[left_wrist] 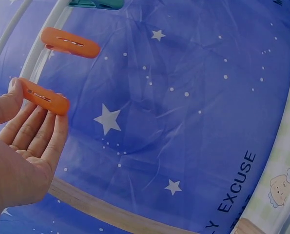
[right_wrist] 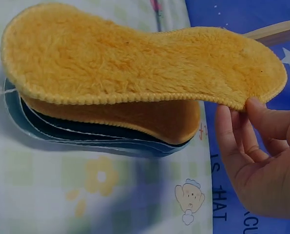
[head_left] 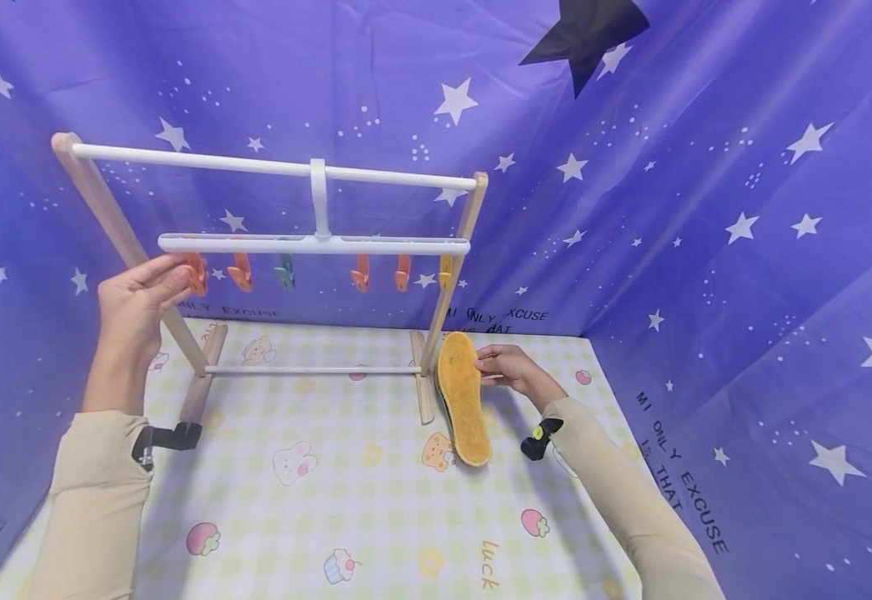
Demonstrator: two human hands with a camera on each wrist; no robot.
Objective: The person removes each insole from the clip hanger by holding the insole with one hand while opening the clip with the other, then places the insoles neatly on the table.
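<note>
At the left end of a white clip hanger (head_left: 256, 243), my left hand (head_left: 132, 304) pinches an orange clothespin (left_wrist: 46, 100) between thumb and fingers. More clips hang along the bar: an orange one (head_left: 240, 273) close by, then a green clip (head_left: 285, 272), two orange ones and a yellow clip (head_left: 446, 272). On the right, my right hand (head_left: 509, 369) grips the edge of a fuzzy yellow insole (right_wrist: 120, 58) near one end, thumb on top. Below it in the right wrist view lie more insoles (right_wrist: 106, 139), a yellow one over dark blue layers, partly hidden by the held one.
The hanger hooks onto the white top rod (head_left: 203, 158) of a wooden-legged rack (head_left: 109, 200), whose right post (head_left: 466, 221) stands near the insoles. A checked cloth (head_left: 376, 517) with printed cartoons covers the table. Blue starry curtains (head_left: 744, 167) enclose the back and sides.
</note>
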